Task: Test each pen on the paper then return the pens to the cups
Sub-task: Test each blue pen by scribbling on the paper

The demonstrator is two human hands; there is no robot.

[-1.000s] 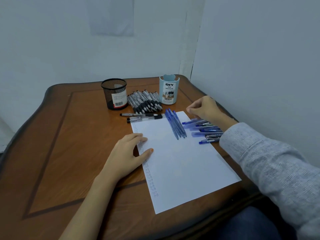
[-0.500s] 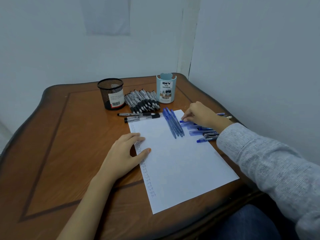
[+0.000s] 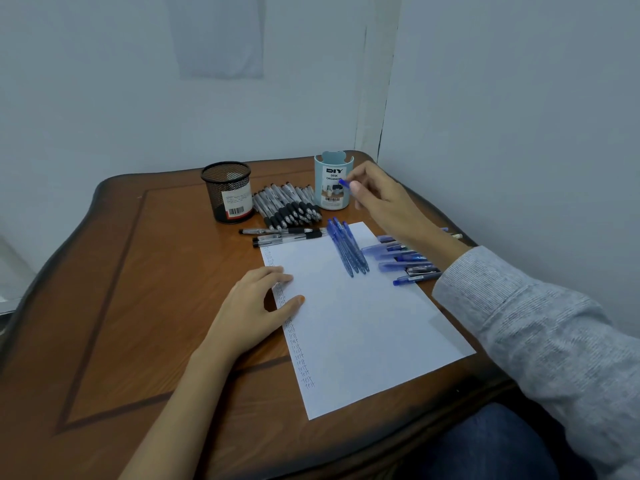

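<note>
A white sheet of paper [image 3: 360,317] lies on the wooden table, with a column of small written words down its left edge. My left hand [image 3: 256,306] rests flat on that edge, fingers relaxed. My right hand [image 3: 377,199] is raised in front of the light blue cup [image 3: 329,168] and pinches a blue pen [image 3: 344,183], of which only the tip shows. Three blue pens [image 3: 348,247] lie side by side on the paper's top. More blue pens [image 3: 401,259] lie scattered off its right edge. A black mesh cup [image 3: 229,192] stands at the back left.
A pile of black and grey pens [image 3: 287,206] lies between the two cups. Two more black pens [image 3: 287,235] lie just above the paper's top left corner. Walls close in behind and to the right of the table [image 3: 138,306].
My right hand has lifted from the scattered blue pens with one pen pinched and moved up toward the light blue cup. My left hand has stayed on the paper.
</note>
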